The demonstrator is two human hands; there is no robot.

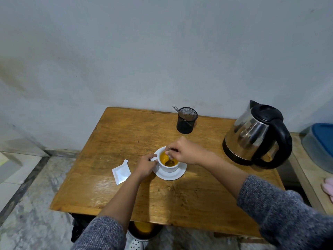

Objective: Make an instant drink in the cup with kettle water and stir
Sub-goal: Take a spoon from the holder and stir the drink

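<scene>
A white cup (169,168) stands on a white saucer (177,173) in the middle of the wooden table (126,134). Orange liquid fills the cup. My left hand (145,165) grips the cup's handle on its left side. My right hand (185,150) hovers over the cup, fingers pinched on a metal spoon (170,161) whose bowl is dipped in the drink. A torn white sachet (121,171) lies flat to the left of the saucer. The steel kettle (252,136) with black lid and handle stands at the table's right.
A black mesh holder (187,120) with cutlery stands at the back of the table near the wall. A grey tub with a blue lid (320,147) sits on a ledge to the right. A metal bin (142,233) is under the table's front edge.
</scene>
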